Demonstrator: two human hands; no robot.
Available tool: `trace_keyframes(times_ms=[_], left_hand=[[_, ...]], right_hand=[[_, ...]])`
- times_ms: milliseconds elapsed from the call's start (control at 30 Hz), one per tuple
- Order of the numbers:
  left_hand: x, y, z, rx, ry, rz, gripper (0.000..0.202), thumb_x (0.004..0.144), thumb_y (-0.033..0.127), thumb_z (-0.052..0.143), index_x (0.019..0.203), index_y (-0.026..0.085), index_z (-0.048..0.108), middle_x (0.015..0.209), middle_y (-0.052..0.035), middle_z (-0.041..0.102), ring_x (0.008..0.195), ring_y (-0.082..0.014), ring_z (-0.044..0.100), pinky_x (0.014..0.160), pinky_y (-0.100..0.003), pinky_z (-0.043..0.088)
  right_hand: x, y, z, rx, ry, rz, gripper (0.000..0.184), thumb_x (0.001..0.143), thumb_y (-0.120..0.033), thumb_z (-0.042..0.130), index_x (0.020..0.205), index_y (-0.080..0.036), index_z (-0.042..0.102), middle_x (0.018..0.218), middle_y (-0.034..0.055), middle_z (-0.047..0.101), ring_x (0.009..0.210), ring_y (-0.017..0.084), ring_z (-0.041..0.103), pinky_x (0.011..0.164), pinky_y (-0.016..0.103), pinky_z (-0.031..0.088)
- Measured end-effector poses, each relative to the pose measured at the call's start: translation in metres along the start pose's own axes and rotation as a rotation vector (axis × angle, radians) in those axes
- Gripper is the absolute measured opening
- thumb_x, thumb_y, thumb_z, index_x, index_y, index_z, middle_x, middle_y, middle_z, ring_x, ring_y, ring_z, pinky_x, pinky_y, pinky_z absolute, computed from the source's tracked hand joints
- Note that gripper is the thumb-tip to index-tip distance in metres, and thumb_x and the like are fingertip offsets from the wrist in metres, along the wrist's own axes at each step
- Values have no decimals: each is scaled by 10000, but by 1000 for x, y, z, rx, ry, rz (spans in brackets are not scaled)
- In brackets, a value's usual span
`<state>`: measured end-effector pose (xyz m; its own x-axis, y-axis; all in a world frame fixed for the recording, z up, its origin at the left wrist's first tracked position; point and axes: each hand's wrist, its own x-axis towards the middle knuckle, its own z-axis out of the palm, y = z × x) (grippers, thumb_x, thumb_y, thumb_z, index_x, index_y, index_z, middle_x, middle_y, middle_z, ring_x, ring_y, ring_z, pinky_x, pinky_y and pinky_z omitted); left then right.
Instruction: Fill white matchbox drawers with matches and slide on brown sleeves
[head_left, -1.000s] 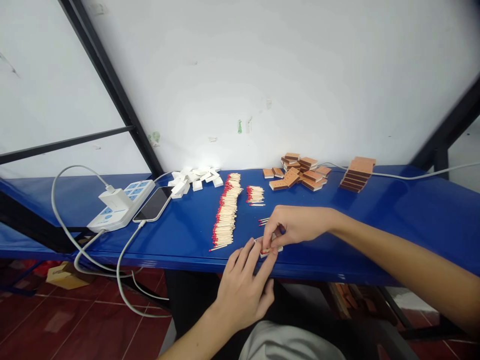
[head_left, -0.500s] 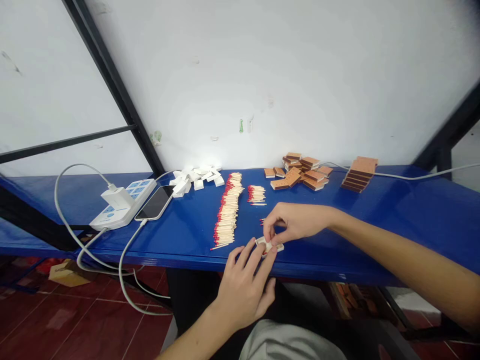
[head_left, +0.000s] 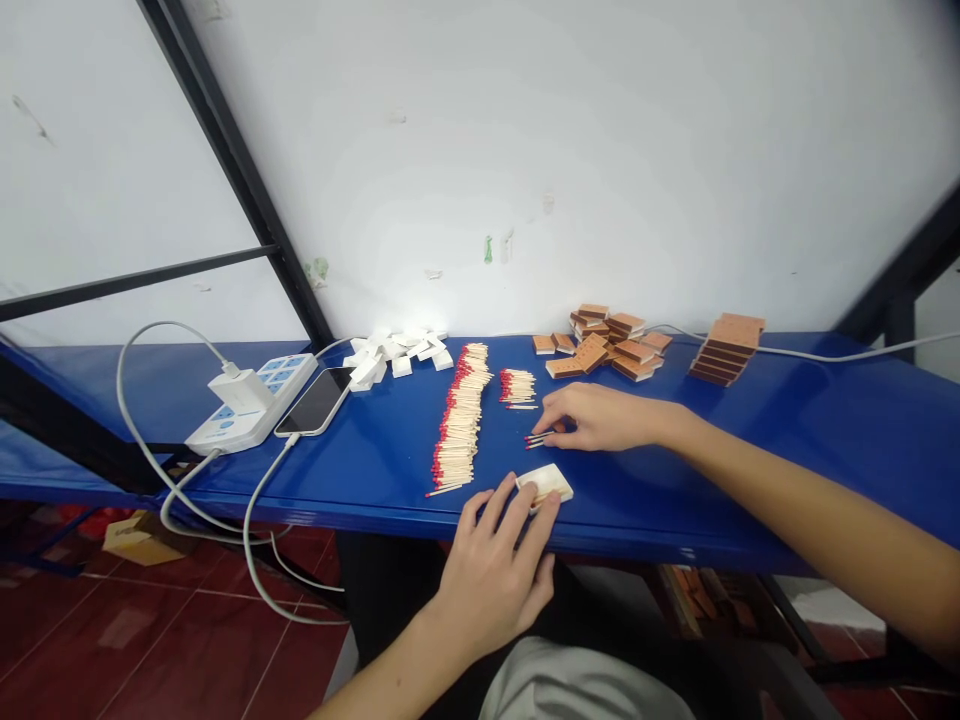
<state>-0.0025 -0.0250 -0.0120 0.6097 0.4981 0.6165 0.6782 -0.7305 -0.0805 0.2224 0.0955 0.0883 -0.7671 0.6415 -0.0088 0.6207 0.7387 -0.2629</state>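
Observation:
A small white matchbox tray (head_left: 551, 480) with a few matchsticks inside lies at the front edge of the blue table. My left hand (head_left: 495, 560) holds it there, with outstretched fingertips over its near side and the thumb apart. Beyond the tray, my right hand (head_left: 592, 418) has thumb and index finger closing on a few loose matches (head_left: 534, 440), whose dark red heads point left. A small pile of matches (head_left: 517, 386) lies just behind these. A long row of red-headed matches (head_left: 459, 420) runs front to back on the left.
White empty trays (head_left: 397, 355) are heaped at the back. Brown matchboxes (head_left: 600, 345) lie piled at the back right, near a leaning stack of matchboxes (head_left: 727, 348). A phone (head_left: 315, 402), a power strip (head_left: 251, 405) and white cables occupy the left.
My right hand has left the tray and moved back to the loose matches. My left hand stays on the tray, which now shows more fully.

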Motion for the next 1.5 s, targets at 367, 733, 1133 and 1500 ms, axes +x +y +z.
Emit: trace_keyframes(times_ms=[367, 733, 1133, 1500], left_hand=[[-2, 0, 3, 11, 5, 6, 585, 908, 276, 521, 1471, 140, 444, 1443, -168, 516, 1352, -345, 463, 1017, -450, 391], [-3, 2, 5, -19, 15, -24, 607, 892, 250, 535, 1482, 157, 426, 1520, -251, 376, 1389, -355, 421, 1004, -468, 410], [-2, 1, 4, -1, 13, 0, 598, 895, 259, 521, 1474, 136, 439, 1491, -197, 457, 1357, -342, 458, 1013, -456, 398], [-2, -1, 4, 8, -10, 7, 586, 900, 278, 523, 1467, 151, 450, 1468, -179, 487, 1356, -343, 458, 1021, -453, 388]], right_hand=[[-2, -2, -1, 61, -113, 131, 146, 862, -298, 601, 833, -179, 680, 689, -7, 598, 590, 114, 483, 580, 242, 326], [-6, -16, -9, 232, -160, 77, 111, 836, -276, 588, 797, -176, 614, 666, -33, 563, 573, 95, 448, 558, 224, 325], [-2, -31, 1, 334, -193, -62, 232, 860, -316, 629, 903, -135, 767, 574, -35, 542, 507, 79, 430, 529, 214, 330], [-2, -30, 2, 367, -204, -80, 229, 872, -283, 625, 908, -129, 791, 560, -24, 571, 493, 71, 456, 507, 191, 340]])
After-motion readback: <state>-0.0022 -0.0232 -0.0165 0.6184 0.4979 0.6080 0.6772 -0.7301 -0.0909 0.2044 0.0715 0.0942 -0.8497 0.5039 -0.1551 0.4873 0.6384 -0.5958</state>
